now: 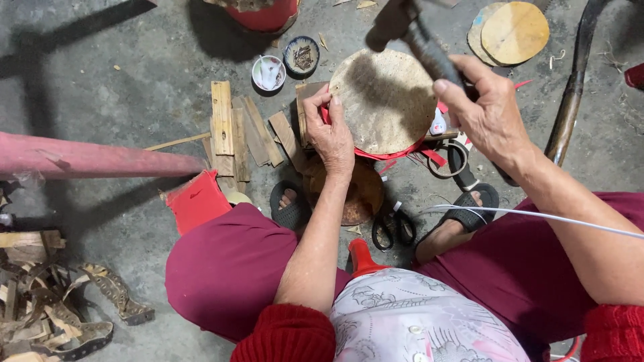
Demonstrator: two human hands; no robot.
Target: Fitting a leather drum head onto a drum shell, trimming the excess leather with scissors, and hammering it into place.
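A round drum (386, 100) with a pale skin top and a red rim sits on the concrete floor in front of me. My left hand (330, 131) grips its left edge, fingers on the red band. My right hand (484, 110) is raised above the drum's right side, shut on the dark handle of a hammer (412, 30) whose head is blurred at the top of the view.
Short wooden slats (231, 131) lie left of the drum. Two small bowls (285, 64) and a red bucket (268, 15) stand behind. Black scissors (392, 228) lie between my sandalled feet. Round wooden discs (513, 32) are at top right; a red pole (94, 157) crosses left.
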